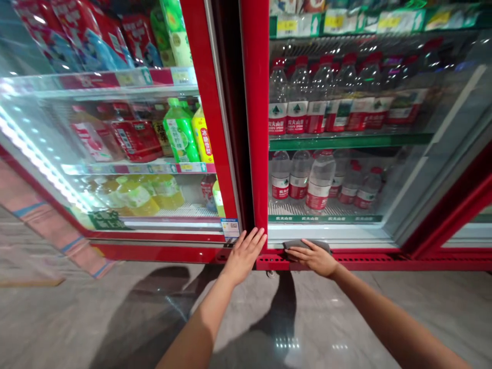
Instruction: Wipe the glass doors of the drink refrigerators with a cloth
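Observation:
My left hand (243,256) lies with its fingers stretched out against the lower red door frame (258,154), near the gap between two drink coolers. My right hand (313,256) presses a dark grey cloth (321,245) onto the bottom edge of the right cooler's glass door, its fingers laid over the cloth. Behind that glass stand rows of water bottles (321,179) with red and white labels. The cloth is partly hidden under my right hand.
To the left is a lit cooler (154,237) holding green (180,130), red and yellow drinks. Pinkish boxes (49,215) stand at the far left. Below is a shiny grey tiled floor (326,318) with shadows. A red perforated base strip (369,262) runs under the right cooler.

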Tool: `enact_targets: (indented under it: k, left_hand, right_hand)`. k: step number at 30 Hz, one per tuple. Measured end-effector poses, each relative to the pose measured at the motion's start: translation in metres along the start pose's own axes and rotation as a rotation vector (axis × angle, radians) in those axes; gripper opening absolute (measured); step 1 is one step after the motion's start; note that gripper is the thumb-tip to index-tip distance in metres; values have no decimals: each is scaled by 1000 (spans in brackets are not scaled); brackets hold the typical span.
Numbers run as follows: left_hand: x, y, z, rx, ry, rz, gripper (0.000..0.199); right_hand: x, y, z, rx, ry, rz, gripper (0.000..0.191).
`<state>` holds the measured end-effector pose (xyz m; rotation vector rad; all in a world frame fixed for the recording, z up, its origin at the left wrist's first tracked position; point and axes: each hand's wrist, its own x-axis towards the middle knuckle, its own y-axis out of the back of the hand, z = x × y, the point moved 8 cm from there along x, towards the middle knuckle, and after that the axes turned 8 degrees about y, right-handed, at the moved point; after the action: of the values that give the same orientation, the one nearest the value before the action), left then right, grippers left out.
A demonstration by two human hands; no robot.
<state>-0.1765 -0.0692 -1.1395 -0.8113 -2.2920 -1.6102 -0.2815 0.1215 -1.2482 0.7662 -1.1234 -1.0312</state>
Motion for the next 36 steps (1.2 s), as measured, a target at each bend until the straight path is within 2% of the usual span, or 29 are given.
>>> enact_targets:
  k: [4, 6, 8, 13, 15, 17, 20, 23, 25, 27, 30, 33, 36]
  left_hand:
    - [11, 0, 7, -31, -14, 13, 77]
    - [15, -2, 15, -44, -31, 9, 79]
    - [21, -5, 26, -58, -50, 7, 79]
    - [50, -11, 63, -96, -111, 41, 79]
    - [61, -9, 78, -102, -147, 63, 77]
    - [70, -7, 88, -104, -178, 82, 75]
    - [78, -5, 96, -119, -199, 99, 73]
    - [84, -7, 100, -141, -203, 108, 74]
    - [89, -8, 104, -151, -204, 115, 76]
    - [95, -8, 109, -157, -198, 121, 76]
    - [107, -4, 118, -157, -187, 120, 76]
    - [118, 4, 125, -150, -182, 125, 75]
    - [127, 14, 125, -149, -174, 152, 75]
  right_hand:
    - [-109, 29, 43, 38, -113, -59, 75]
    - [-129, 45, 50, -6, -140, -59, 74]
    - [-116, 53, 44, -41, -128, -57, 68]
    - [-24, 48, 21, -81, -79, -26, 51]
    - [-15, 47, 25, -97, -94, -15, 51]
    - [-36, 52, 36, -114, -139, -3, 57]
    - [-101, 63, 60, -153, -288, 17, 66]
    - [-169, 73, 91, -224, -688, 145, 68]
    - [-195, 70, 103, -274, -968, 261, 69]
    - [-198, 59, 109, -313, -1144, 336, 70]
    - [-183, 43, 118, -338, -1288, 389, 62]
    - [-177, 43, 130, -331, -1304, 412, 46]
    - [-182, 60, 151, -312, -1202, 428, 40]
